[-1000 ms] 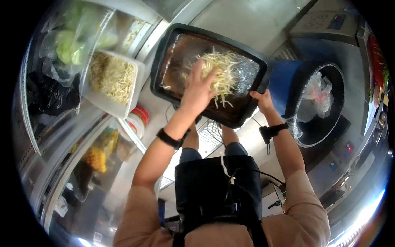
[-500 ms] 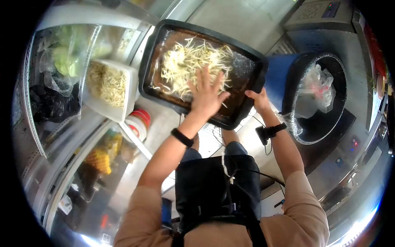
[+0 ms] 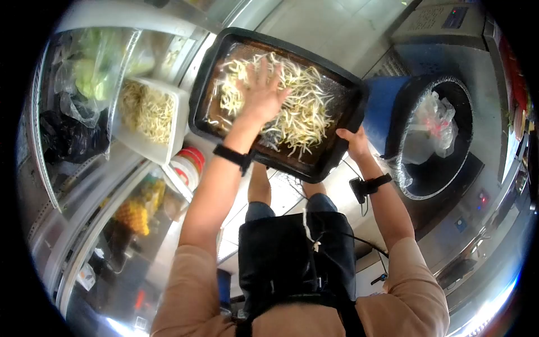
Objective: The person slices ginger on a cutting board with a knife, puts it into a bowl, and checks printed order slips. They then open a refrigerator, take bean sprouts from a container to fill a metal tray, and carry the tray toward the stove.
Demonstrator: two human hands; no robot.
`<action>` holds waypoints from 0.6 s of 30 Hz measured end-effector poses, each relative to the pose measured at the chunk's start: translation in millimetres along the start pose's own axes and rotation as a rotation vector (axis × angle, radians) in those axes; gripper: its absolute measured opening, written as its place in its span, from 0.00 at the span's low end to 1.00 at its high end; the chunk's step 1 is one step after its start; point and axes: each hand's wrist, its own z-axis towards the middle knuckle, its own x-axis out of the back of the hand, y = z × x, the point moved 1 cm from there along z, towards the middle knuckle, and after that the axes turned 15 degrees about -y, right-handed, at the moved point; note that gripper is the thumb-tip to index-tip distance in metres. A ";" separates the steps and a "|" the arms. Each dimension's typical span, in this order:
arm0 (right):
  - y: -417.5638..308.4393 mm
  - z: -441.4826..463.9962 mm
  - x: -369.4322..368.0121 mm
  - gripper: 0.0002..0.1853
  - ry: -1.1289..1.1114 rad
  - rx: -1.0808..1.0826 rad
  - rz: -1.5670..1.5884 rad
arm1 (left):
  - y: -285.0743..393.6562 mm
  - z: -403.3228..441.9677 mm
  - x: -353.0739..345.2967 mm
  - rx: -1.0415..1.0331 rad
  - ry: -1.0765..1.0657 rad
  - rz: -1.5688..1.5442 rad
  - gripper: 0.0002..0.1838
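Note:
A dark rectangular tray (image 3: 349,92) is held out in front of me, with pale bean sprouts (image 3: 306,112) spread over its bottom. My left hand (image 3: 263,96) rests on the sprouts in the left half, fingers spread and pointing away from me. At the tray's near right corner, my right hand (image 3: 353,140) grips the rim, thumb on top and the other fingers hidden beneath. Left of the tray, a white tub (image 3: 181,121) of more bean sprouts stands on a shelf of the open fridge.
Plastic-wrapped greens (image 3: 92,78) and a black bag (image 3: 70,137) fill the fridge's upper shelf. Corn cobs (image 3: 133,214) lie lower down. A blue bin (image 3: 387,104) with a dark rim and plastic bags inside stands to the right, beside metal kitchen equipment (image 3: 438,56).
My left hand has moved left and away from me across the tray. The sprouts now spread further right and nearer to me. My right hand keeps its grip on the corner.

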 end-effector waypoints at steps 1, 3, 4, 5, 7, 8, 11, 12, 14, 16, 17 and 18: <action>-0.2 -0.8 0.8 0.20 -0.002 -0.003 -0.001 | 12.5 -12.7 8.7 -0.045 -0.075 -0.011 0.38; 1.9 1.1 -0.1 0.19 -0.040 -0.055 0.002 | 31.3 -34.2 -5.8 -0.141 -0.132 -0.077 0.37; 2.2 1.7 -3.1 0.19 -0.046 -0.057 0.004 | 39.4 -46.6 -14.6 -0.194 -0.133 0.008 0.37; 1.7 2.5 -5.4 0.19 -0.047 -0.058 0.022 | 43.6 -57.5 -24.8 -0.251 -0.131 0.094 0.36; 0.5 3.3 -7.6 0.19 -0.044 -0.057 0.034 | 36.4 -72.0 -44.4 -0.303 -0.072 0.260 0.35; 1.7 3.1 -7.6 0.19 -0.035 -0.050 0.033 | 27.5 -76.2 -48.9 -0.274 -0.024 0.376 0.35; -5.0 1.7 -14.4 0.19 -0.024 -0.042 0.044 | -16.5 -79.8 -52.0 -0.200 0.003 0.370 0.36; -7.1 2.3 -16.9 0.19 -0.025 -0.041 0.060 | -27.0 -86.1 -45.5 -0.199 -0.009 0.260 0.36; 8.4 8.6 -3.8 0.19 -0.036 -0.028 0.056 | -42.0 -102.6 -24.2 -0.365 0.041 0.076 0.35; 13.6 11.2 1.2 0.17 -0.026 -0.004 0.054 | -63.6 -117.8 1.9 -0.510 0.144 -0.037 0.32; 11.1 7.9 1.1 0.16 0.010 0.030 0.028 | -79.9 -126.1 13.1 -0.552 0.247 -0.086 0.30; 7.3 3.4 0.9 0.17 0.049 -0.008 0.015 | -99.2 -135.1 26.8 -0.452 0.285 -0.254 0.28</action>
